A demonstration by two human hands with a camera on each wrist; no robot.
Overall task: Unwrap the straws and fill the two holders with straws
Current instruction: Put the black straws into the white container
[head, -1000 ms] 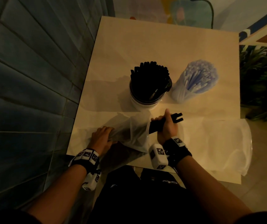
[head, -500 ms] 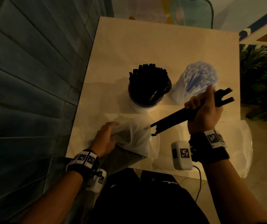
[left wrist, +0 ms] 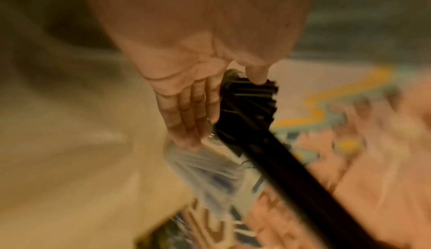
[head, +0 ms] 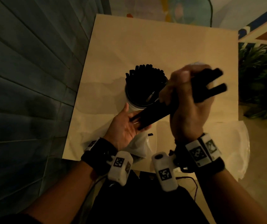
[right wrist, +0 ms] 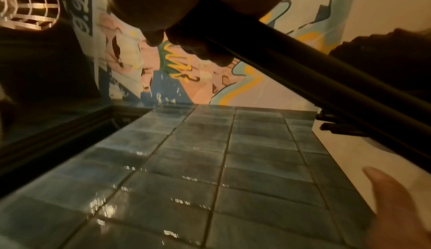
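My right hand grips a bundle of black straws above the table, fingers curled round its middle. The bundle slants down to the left, and its lower ends touch the palm of my left hand, which is held palm up with straight fingers. A white holder packed with black straws stands just behind the hands. The second holder with pale straws is mostly hidden behind my right hand; the left wrist view shows it blurred. The crumpled clear wrapper lies below my left hand.
The beige table abuts a dark tiled wall on the left. Another clear plastic bag hangs over the table's right front corner. A plant stands to the right. One loose black bit lies by the wrapper.
My right hand pulled the black bundle out of the wrapper and lifted it up toward the holders. My left hand let go of the wrapper and rose, palm up, to the bundle's lower ends.
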